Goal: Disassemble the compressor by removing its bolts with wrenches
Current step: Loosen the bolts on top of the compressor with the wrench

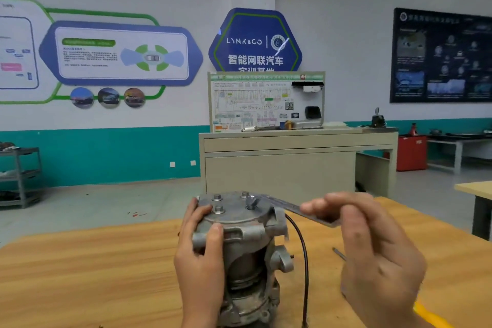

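Gripping compressor (239, 242) left hand (199, 255), right hand (372, 253) pinching wrench (290, 208)

A yellow cuff (426, 311) shows behind the right hand (378, 255).

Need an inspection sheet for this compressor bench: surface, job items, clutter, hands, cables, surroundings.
Surface: wooden table, compressor standing on it.
Job's things: compressor upright; wrench head on a top bolt; three other bolts seated.
Clutter: small metal tool tip right of compressor; yellow object at lower right, unclear.
Hands: left hand grips compressor's upper housing; right hand holds wrench handle.
Cables: black cable hangs down compressor's right side.
Surroundings: training board on beige cabinet; shelf rack at left.
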{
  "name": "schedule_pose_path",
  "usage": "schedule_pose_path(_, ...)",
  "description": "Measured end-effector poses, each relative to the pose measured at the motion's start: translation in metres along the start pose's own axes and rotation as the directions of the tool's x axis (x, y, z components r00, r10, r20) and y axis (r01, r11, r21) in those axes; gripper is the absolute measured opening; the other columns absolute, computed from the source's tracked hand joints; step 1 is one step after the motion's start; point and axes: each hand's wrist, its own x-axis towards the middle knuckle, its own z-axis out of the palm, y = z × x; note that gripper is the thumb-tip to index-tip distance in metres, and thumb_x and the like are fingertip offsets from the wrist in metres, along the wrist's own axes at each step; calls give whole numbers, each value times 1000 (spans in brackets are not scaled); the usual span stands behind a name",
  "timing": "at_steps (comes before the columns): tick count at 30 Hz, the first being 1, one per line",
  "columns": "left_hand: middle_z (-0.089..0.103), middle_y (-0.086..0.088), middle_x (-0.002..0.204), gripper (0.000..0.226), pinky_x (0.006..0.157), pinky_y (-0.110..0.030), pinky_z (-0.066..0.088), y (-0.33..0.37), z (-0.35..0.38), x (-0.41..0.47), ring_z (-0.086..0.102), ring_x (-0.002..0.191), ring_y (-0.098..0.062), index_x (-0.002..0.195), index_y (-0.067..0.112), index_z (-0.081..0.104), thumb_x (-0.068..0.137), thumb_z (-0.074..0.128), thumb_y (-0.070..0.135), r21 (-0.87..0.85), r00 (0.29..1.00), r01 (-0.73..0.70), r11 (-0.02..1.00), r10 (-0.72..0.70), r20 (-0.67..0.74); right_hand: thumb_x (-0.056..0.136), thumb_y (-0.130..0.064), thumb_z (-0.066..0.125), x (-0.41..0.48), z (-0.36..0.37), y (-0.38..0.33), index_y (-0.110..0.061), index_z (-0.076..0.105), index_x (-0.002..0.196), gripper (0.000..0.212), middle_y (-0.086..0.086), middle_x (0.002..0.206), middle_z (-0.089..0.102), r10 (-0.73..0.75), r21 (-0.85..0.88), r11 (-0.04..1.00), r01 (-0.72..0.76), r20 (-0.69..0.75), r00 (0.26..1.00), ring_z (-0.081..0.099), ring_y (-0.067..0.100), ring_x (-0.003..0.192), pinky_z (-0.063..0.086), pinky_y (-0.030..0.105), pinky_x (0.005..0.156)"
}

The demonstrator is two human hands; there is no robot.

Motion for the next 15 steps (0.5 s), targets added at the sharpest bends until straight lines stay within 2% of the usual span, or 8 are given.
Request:
schedule_pose_path(3,48,30,128,14,103,-47,41,13,0,6,46,119,2,96,29,64,83,60,26,82,998,-47,996,49,-27,93,-22,42,19,-33,50,-29,58,89,18,-12,89,65,237,-278,928,-249,-76,969,60,6,76,47,9,69)
schedule_pose_path(4,48,28,128,16,105,-45,39,16,1,5,45,118,7,95,29,64,80,59,27,73,998,-52,996,53,-15,95,-19,43,29,-39,70,-26,58,88,19,-11,94,61,328,-409,855,-319,-51,943,57,7,84,45,11,74)
schedule_pose_path(6,49,26,127,18,106,-42,38,16,3,2,44,115,13,94,28,64,85,62,13,66,998,-54,996,56,-36,97,-19,38,51,-31,111,-10,62,97,25,1,111,51,506,-649,685,-332,95,857,49,13,102,37,18,83)
schedule_pose_path(7,49,27,126,23,105,-42,39,16,4,2,44,114,14,94,28,64,87,59,6,66,998,-43,997,46,-44,99,-24,35,62,-15,129,-4,61,105,34,6,123,45,621,-714,620,-327,191,761,45,15,107,35,23,90)
schedule_pose_path(9,49,28,125,27,102,-43,42,15,4,3,46,116,8,95,28,64,87,55,5,64,998,-2,998,5,-58,100,-38,29,82,32,150,1,48,127,51,10,144,25,811,-752,537,-383,334,480,38,20,122,30,35,102)
schedule_pose_path(11,50,27,126,27,100,-44,44,17,4,2,47,118,3,94,29,64,87,54,5,58,998,10,998,-6,-64,98,-48,27,100,79,152,-7,26,143,62,7,153,11,877,-750,480,-455,416,239,26,27,135,28,44,108)
schedule_pose_path(13,51,23,128,27,99,-45,45,17,5,1,48,119,2,94,29,64,88,54,5,36,999,-8,999,10,-53,96,-53,26,107,120,140,-16,17,147,64,6,154,12,840,-733,516,-443,535,92,17,29,139,23,47,109)
schedule_pose_path(15,52,15,133,27,99,-46,44,21,5,1,48,123,-7,94,30,64,88,55,6,46,998,-12,999,15,-57,96,-52,27,102,157,119,-16,10,148,65,5,155,10,740,-695,653,-301,669,60,13,27,140,18,44,111)
